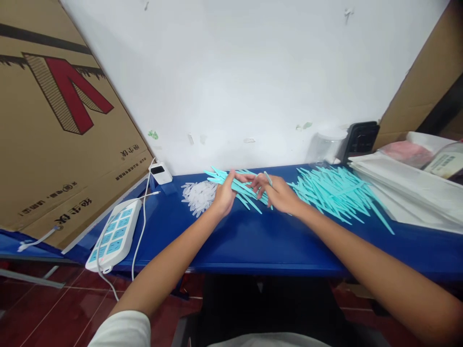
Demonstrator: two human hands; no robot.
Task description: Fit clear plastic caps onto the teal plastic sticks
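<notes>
My left hand (224,192) is closed around a bunch of thin turquoise plastic sticks (241,189) that fan out to the right over the blue table (231,241). My right hand (275,192) pinches a single turquoise stick (268,179) just beside that bunch, fingertips almost touching the left hand. A large loose pile of the same turquoise sticks (336,190) lies to the right of my right hand. Left of my left hand sits a heap of small clear plastic pieces (197,195).
A white power strip (115,236) with cables and a white charger (161,172) lie at the table's left. A big cardboard box (61,120) leans there. At the right are stacked white sheets (408,185), a clear container (327,147) and a black device (361,139).
</notes>
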